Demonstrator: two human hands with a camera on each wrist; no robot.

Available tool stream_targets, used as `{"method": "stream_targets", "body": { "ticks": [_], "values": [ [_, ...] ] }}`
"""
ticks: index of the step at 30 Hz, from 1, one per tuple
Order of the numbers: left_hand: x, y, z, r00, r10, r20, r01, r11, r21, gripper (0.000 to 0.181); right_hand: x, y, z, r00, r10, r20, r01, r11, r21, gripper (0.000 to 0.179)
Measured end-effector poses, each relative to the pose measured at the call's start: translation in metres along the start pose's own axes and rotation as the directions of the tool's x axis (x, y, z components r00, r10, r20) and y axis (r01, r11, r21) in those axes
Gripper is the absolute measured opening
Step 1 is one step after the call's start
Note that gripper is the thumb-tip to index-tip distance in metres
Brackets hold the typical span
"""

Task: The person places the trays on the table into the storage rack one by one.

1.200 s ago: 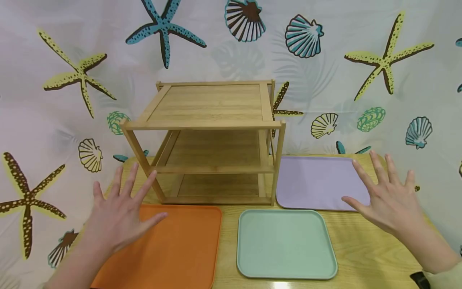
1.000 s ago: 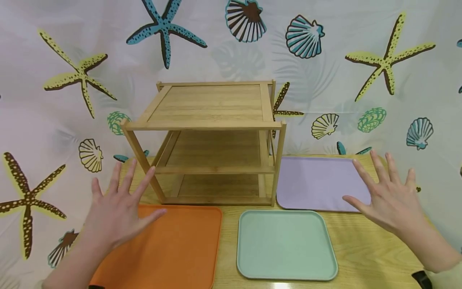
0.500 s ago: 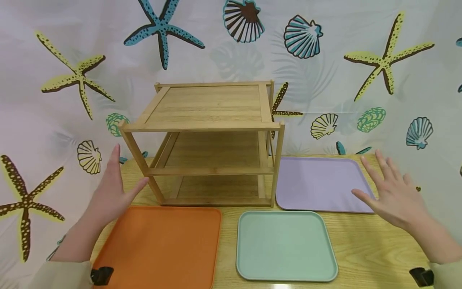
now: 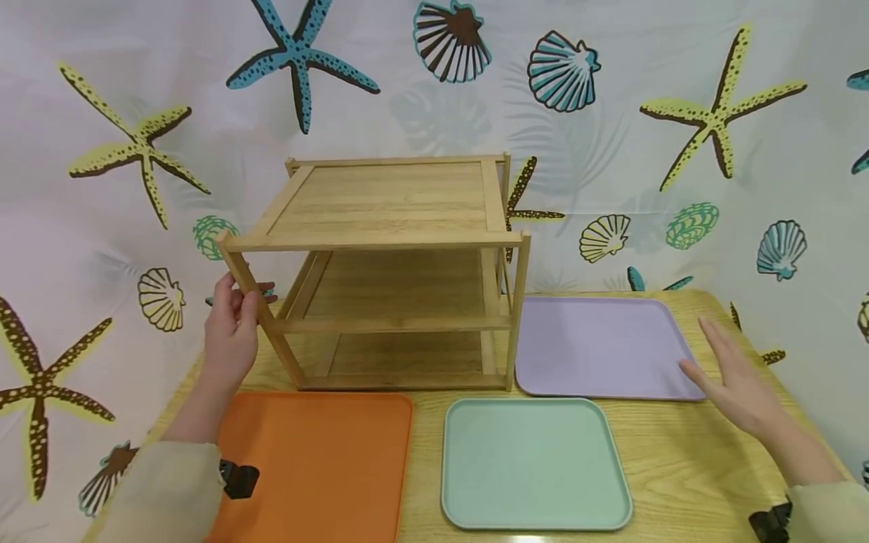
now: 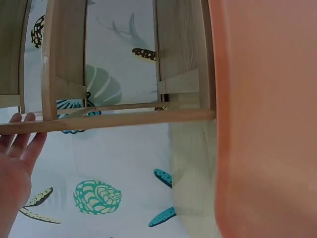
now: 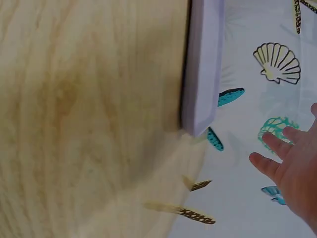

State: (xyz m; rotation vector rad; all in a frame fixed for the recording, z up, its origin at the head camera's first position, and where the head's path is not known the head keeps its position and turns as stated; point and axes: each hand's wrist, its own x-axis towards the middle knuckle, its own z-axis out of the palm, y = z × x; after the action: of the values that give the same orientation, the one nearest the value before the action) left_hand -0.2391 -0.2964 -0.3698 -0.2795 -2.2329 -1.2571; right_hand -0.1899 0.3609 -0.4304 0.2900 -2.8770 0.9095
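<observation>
A wooden three-tier shelf rack [image 4: 400,200] stands at the back of the table. My left hand [image 4: 231,332] holds its front left post, with the thumb on the near side and the fingers passing behind the post. In the left wrist view, fingertips [image 5: 30,117] show past the post [image 5: 124,119]; the thumb is out of sight there. My right hand [image 4: 740,385] hovers with fingers extended and nothing in it, near the right end of the lilac tray [image 4: 604,343]. The right wrist view shows those fingers [image 6: 265,163] apart from the tray.
An orange tray [image 4: 319,460] lies in front of the rack, below my left forearm. Right of it is a mint green tray [image 4: 536,464]. All lie on a light wooden table [image 4: 692,467]. A patterned cloth [image 4: 421,113] hangs close behind the rack.
My left hand has turned, moved up to the rack's front left post and taken hold of it. The right hand has shifted slightly to the right and lower and turned more edge-on. The trays stay put.
</observation>
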Motion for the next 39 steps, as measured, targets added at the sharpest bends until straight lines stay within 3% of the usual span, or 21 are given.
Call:
{"method": "stream_targets", "body": {
  "ticks": [4,10,14,25,39],
  "values": [
    [0.001,-0.001,0.006,0.997,0.016,-0.080,-0.011,0.998,0.064,0.036,0.002,0.020,0.010,0.996,0.093,0.018,-0.094,0.994,0.060,0.080],
    [0.003,-0.002,0.010,0.991,0.072,-0.117,-0.057,0.990,0.127,0.036,0.009,0.042,0.021,0.982,0.173,0.077,-0.179,0.980,0.087,0.081],
    [0.004,-0.005,0.011,0.988,0.078,-0.131,-0.064,0.992,0.110,0.036,0.017,0.051,0.026,0.985,0.166,0.043,-0.169,0.983,0.075,0.075],
    [0.000,-0.012,0.012,0.991,0.020,-0.134,0.000,0.989,0.145,0.039,0.025,0.058,0.037,0.974,0.214,-0.072,-0.215,0.977,-0.004,0.055],
    [-0.001,-0.008,0.011,0.990,0.041,-0.137,-0.024,0.992,0.122,0.038,0.019,0.060,0.041,0.941,0.288,-0.179,-0.263,0.952,0.154,0.048]
  ]
}}
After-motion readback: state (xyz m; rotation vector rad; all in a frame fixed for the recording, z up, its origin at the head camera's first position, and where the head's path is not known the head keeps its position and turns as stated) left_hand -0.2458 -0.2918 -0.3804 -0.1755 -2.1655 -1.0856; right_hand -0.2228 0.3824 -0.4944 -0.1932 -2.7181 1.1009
